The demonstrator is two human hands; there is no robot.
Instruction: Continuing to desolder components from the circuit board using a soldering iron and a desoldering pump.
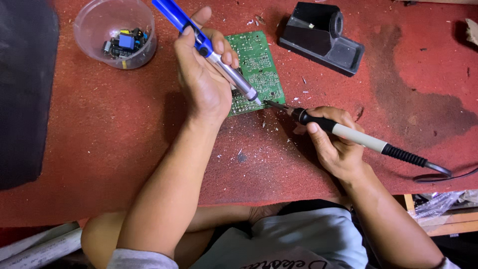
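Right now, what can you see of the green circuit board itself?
The green circuit board lies flat on the red mat, tilted slightly, solder side up: pale traces and many small silvery joints. Its left part is hidden behind the left hand, which holds the blue desoldering pump. The pump's tip and the soldering iron in the right hand meet at its lower right corner.

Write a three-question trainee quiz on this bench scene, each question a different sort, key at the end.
1. True or false: the left hand holds the blue desoldering pump.
2. Which tool does the right hand hold? A) pliers B) soldering iron C) brush
3. Fill in: both tool tips meet at the edge of the green ____.

Key: 1 true; 2 B; 3 circuit board.
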